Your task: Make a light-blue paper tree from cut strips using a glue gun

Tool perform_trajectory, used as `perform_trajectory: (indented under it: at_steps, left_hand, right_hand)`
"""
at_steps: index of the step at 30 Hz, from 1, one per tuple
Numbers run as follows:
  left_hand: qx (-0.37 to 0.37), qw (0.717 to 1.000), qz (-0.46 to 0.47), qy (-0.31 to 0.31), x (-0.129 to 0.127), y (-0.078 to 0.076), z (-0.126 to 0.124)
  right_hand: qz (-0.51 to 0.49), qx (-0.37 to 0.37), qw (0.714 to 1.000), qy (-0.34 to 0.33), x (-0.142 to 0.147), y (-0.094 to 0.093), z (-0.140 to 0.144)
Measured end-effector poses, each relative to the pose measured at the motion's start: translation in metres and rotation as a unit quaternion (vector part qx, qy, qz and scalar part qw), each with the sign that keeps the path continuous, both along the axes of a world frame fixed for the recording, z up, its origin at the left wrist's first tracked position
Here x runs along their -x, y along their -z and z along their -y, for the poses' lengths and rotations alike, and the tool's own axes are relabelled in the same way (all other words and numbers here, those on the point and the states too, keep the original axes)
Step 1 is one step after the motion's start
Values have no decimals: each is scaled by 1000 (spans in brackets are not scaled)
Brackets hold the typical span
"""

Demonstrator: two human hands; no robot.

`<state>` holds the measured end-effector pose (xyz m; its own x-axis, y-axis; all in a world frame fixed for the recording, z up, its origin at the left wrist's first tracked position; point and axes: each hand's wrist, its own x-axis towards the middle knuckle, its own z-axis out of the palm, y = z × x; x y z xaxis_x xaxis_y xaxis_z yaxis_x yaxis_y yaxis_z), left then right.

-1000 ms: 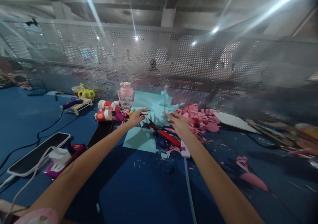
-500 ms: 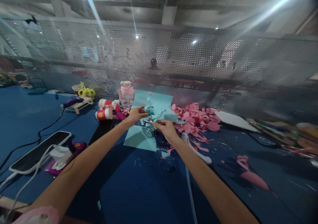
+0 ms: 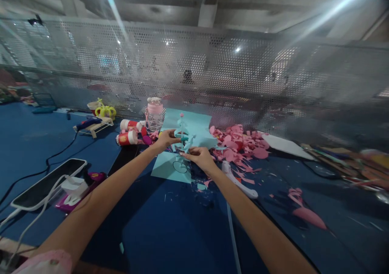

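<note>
A light blue paper craft stands almost upright between my hands, a thin stem with curled paper pieces and a pink ball on top. My left hand pinches it at mid-height from the left. Lower down on the right, the fingers of my right hand are closed at its stem. A thin dark ring shows at the bottom, over a light blue paper sheet. Behind the craft, another light blue sheet leans up against the perforated screen. My fingers partly cover the middle of the craft.
Pink paper scraps are heaped on the right, near a white tool with a cord. A clear bottle with a pink top and red-and-white paper cups stand and lie left. A phone lies further left. The perforated screen bounds the back.
The paper craft has straightened a little and its pink top has shifted slightly left. My right hand has moved slightly left and down along it. My left hand keeps its hold.
</note>
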<state>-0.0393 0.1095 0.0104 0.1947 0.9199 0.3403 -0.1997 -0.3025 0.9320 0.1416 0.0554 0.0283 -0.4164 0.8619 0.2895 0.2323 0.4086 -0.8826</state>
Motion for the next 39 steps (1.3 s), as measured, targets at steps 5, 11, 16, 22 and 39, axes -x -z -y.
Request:
perform_trajectory:
  at_steps: [5, 11, 16, 22, 39]
  left_hand:
    - [1, 1000, -17, -1, -1, -2, 2]
    - [4, 1000, -31, -1, -5, -6, 8]
    - [1, 999, -33, -2, -7, -7, 9]
    - [7, 999, -48, 4, -7, -5, 10]
    - [9, 1000, -8, 12, -9, -6, 14]
  right_hand:
    - [38, -14, 999, 15, -1, 0, -1]
    - [67, -42, 997, 15, -3, 0, -2]
    - [89, -64, 994, 9, -4, 0, -3]
    - [84, -62, 994, -18, -3, -1, -1]
    - [20, -41, 999, -5, -6, -1, -3]
